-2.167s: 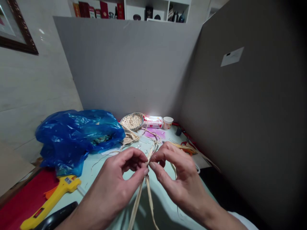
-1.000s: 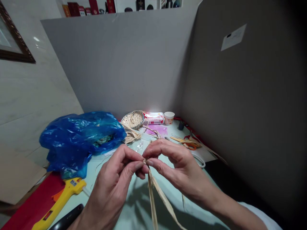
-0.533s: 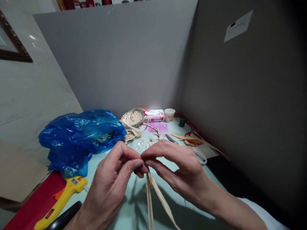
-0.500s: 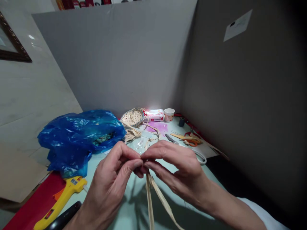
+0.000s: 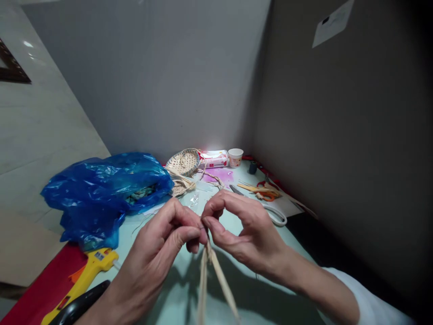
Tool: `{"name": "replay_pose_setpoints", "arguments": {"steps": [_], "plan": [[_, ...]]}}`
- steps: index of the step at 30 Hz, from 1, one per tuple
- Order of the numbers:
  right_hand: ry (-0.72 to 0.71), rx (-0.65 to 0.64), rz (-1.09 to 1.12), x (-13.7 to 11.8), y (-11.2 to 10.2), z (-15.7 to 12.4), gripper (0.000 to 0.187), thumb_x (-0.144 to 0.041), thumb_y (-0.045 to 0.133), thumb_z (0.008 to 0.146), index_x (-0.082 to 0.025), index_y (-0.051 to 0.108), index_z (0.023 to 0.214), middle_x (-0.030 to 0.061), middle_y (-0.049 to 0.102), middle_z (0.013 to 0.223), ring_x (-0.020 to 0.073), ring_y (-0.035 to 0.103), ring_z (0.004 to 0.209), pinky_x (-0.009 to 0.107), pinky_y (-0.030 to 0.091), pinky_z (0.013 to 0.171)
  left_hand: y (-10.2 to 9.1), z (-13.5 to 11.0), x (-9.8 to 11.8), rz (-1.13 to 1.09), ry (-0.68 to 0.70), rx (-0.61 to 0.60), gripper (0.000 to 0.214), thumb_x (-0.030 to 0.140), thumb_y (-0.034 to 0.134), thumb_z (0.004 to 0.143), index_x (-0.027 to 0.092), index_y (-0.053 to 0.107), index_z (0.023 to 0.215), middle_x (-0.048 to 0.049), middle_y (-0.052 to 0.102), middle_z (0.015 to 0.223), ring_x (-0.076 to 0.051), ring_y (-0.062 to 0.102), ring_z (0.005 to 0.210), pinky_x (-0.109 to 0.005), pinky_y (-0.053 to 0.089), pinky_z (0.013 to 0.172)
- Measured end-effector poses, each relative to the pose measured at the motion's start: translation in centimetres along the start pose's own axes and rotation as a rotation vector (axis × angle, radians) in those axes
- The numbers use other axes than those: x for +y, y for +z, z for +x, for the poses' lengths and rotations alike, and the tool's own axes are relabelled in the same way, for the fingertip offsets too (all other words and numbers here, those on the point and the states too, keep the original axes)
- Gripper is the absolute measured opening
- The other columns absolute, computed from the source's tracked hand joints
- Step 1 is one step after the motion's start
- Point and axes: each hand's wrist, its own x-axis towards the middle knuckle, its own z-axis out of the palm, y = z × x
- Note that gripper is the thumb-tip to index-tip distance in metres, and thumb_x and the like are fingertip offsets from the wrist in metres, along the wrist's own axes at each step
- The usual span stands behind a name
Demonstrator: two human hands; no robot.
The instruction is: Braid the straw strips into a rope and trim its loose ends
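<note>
Head view: my left hand (image 5: 158,253) and right hand (image 5: 246,234) pinch the straw strips (image 5: 203,284) together at centre, tails trailing toward six o'clock. Seemingly mid-twist; the next turn needs steady tension.

1. The left hand (image 5: 158,253) reaches in from the lower left, thumb and forefinger pinched together, the other fingers curled beneath.
2. The right hand (image 5: 248,230) comes from the lower right, likewise pinched, its fingertips apparently touching the left's.
3. Both wrists angle inward.
</note>
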Motion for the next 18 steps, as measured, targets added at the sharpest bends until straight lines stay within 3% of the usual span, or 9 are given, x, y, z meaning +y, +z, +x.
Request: {"name": "replay_pose_setpoints", "arguments": {"steps": [5, 9, 18], "plan": [[0.153, 0.014, 0.166, 0.0, -0.2, 0.1, 0.008, -0.011, 0.058, 0.086, -0.017, 0.057, 0.08, -0.001, 0.059, 0.075, 0.0093, 0.054, 0.068, 0.022, 0.046, 0.065, -0.1, 0.0, 0.2, -0.036, -0.005, -0.041, 0.019, 0.019, 0.053, 0.092, 0.024, 0.058, 0.075, 0.0034, 0.062, 0.077, -0.01, 0.056, 0.07, -0.018, 0.046, 0.064], [0.194, 0.007, 0.229, 0.0, -0.5, 0.2, 0.007, -0.015, 0.055, 0.089, -0.016, 0.057, 0.082, 0.0001, 0.058, 0.077, 0.0102, 0.054, 0.069, 0.024, 0.047, 0.066, 0.0, 0.0, 0.1, -0.1, -0.023, -0.069, 0.018, 0.019, 0.053, 0.092, 0.024, 0.059, 0.075, 0.003, 0.063, 0.08, -0.011, 0.057, 0.071, -0.019, 0.047, 0.064], [-0.06, -0.106, 0.081, -0.1, -1.2, 0.8, 0.011, -0.007, 0.059, 0.085, -0.016, 0.063, 0.089, 0.0046, 0.062, 0.086, 0.0134, 0.059, 0.079, 0.028, 0.051, 0.074, -0.4, 0.2, 0.1, -0.043, -0.028, -0.035, 0.017, 0.02, 0.058, 0.09, 0.024, 0.06, 0.074, 0.0043, 0.059, 0.074, -0.009, 0.057, 0.068, -0.017, 0.045, 0.063]]}}
